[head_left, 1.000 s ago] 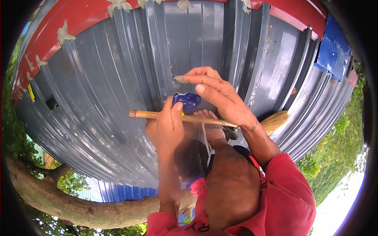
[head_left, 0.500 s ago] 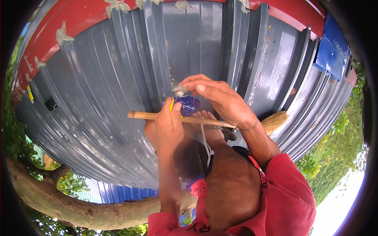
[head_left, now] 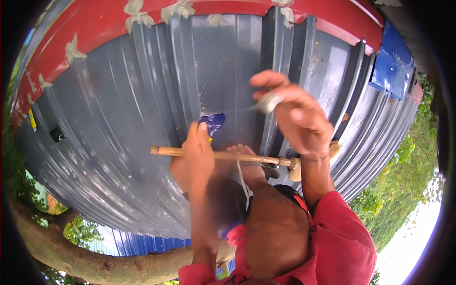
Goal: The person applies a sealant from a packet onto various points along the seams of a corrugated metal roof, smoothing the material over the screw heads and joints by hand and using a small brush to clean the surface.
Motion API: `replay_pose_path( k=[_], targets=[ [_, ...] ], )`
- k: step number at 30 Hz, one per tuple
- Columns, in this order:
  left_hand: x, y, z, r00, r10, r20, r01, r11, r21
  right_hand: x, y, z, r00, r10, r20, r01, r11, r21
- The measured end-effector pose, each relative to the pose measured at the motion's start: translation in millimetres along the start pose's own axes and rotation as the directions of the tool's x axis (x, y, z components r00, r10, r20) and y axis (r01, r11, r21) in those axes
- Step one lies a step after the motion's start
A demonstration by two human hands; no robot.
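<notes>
Left hand pinches a blue packet, likely light, soft, best held by its edge. Sticky-looking paste tips the spread right hand.

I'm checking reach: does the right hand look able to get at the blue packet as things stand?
Probably yes: the blue packet pokes out of the left hand, the gap to the right hand looks unblocked, and the broom handle passes nearer the body.

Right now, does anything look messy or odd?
Yes: uneven grey smears overlap the red trim and metal sheeting, ragged against the straight ribs. A grey blob sits on the right hand, with a thin strand running toward the blue packet in the left hand.
</notes>
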State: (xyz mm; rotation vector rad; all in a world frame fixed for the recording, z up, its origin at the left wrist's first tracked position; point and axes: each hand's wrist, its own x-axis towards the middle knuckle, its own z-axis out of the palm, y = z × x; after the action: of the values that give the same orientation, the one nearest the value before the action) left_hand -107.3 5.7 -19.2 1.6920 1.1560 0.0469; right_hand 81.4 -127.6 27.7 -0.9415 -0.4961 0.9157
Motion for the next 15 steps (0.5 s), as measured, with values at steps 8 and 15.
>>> replay_pose_path(
  k=[8, 15],
  targets=[
    [-0.6, -29.6, 5.2, 0.988, -0.114, 0.103, 0.133, 0.973, -0.191, 56.8, -52.7, -93.7, 0.879, -0.441, -0.182, 0.039, 0.446, -0.894],
    [-0.2, -30.4, 4.2, 0.977, -0.077, 0.197, 0.114, 0.976, -0.186, 99.5, -20.8, -126.9, 0.921, -0.388, -0.037, -0.016, 0.058, -0.998]
  ],
)
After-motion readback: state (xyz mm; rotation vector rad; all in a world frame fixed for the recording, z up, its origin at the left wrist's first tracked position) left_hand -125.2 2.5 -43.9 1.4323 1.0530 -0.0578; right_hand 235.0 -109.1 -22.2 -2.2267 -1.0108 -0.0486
